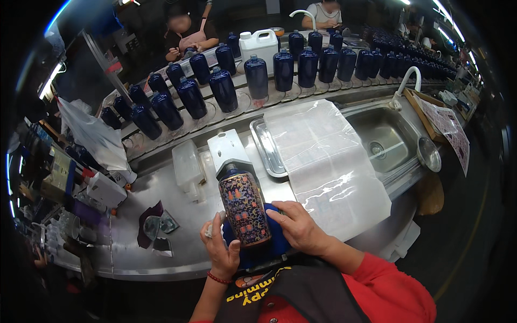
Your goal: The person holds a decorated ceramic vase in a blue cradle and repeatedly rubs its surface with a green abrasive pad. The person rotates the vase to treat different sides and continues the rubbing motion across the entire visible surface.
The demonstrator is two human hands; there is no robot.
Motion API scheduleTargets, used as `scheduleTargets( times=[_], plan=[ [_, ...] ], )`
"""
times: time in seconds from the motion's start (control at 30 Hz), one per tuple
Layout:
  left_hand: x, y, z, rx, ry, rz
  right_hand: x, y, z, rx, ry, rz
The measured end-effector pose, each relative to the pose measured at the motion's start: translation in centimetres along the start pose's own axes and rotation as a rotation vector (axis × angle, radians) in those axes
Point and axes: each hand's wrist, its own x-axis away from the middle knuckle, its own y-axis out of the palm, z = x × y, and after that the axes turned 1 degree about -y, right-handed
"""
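Observation:
A dark blue bottle (245,212), covered with a colourful patterned decal, leans back with its neck at the notch of a white holder (226,148). My left hand (221,252) is at its lower left side, fingers stretched and apart, with the thumb by the base. Something small and white shows at those fingers; I cannot make out what it is. At the bottle's right side is my right hand (301,229), its fingers loosely extended near the edge. A blue cloth-like piece (277,245) lies under the bottle, partly hidden.
White translucent sheets (328,161) cover part of a metal tray (264,142) on the steel counter. To their right is a sink (385,140). Several blue bottles (223,91) stand along the far conveyor by a white jug (261,51). A clear container (187,164) and dark scraps (156,226) lie left.

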Motion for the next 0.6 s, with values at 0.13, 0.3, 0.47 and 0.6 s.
scheduleTargets(
  times=[0.13, 0.3, 0.47, 0.6],
  plan=[
    [3.2, 0.3, 0.2, 0.017, -0.048, -0.026, 2.7, 1.3, -1.4, -0.027, 0.008, 0.024],
    [5.6, 0.6, 0.8, 0.013, -0.017, -0.049, 4.6, 2.4, -2.3, -0.001, -0.001, 0.08],
    [6.7, 0.8, 1.1, 0.041, -0.008, -0.006, 4.9, 3.2, -2.7, 0.049, -0.016, 0.12],
    [7.2, 1.2, 1.2, -0.015, 0.027, 0.015, 5.1, 3.8, -2.5, 0.075, -0.047, 0.154]
  ],
)
